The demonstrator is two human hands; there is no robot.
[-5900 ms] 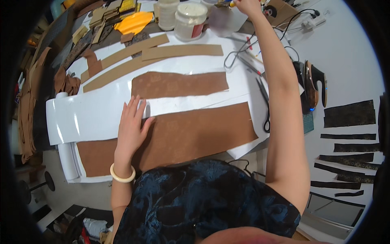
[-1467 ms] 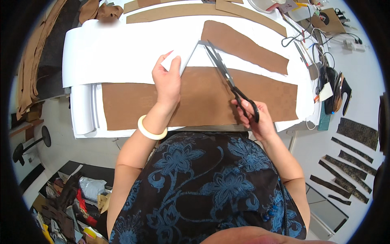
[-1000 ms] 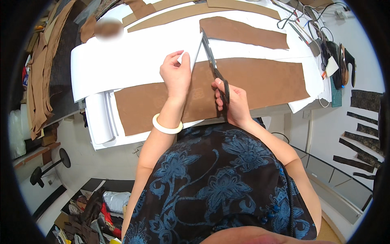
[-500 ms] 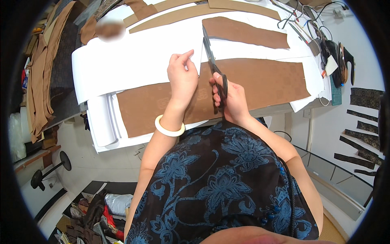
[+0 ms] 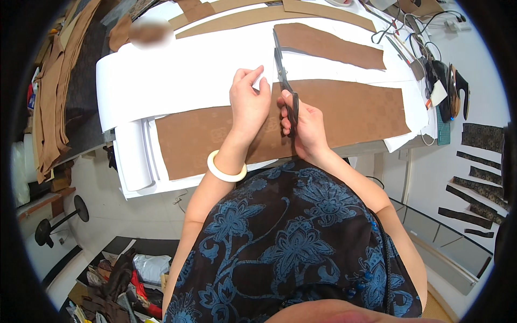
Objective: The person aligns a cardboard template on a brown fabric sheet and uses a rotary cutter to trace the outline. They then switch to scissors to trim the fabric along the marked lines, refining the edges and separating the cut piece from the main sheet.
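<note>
Black-handled scissors (image 5: 280, 60) are gripped in my right hand (image 5: 305, 123), blades pointing away from me and seemingly closed. They lie along the right edge of a large white paper sheet (image 5: 183, 78). My left hand (image 5: 250, 105), with a cream bangle (image 5: 226, 168) on its wrist, hovers by that edge, left of the scissors. Its index finger and thumb are apart, with nothing visible between them; its other fingers curl in. Beneath both hands stretches a long brown patterned fabric piece (image 5: 344, 110), partly covered by the paper. A smaller brown piece (image 5: 331, 46) lies beyond, right of the blade tips.
A paper roll (image 5: 133, 156) sits at the table's left end. Tan strips (image 5: 242, 18) lie along the far side. Cables (image 5: 401, 24) and tools crowd the far right corner. Brown cloth (image 5: 59, 102) hangs at left; dark fabric strips (image 5: 479, 183) are on the right wall.
My left hand has shifted slightly right, closer to the scissors. The scissors remain in my right hand, their blades now looking closer to upright in the picture. The whole view has shifted a little.
</note>
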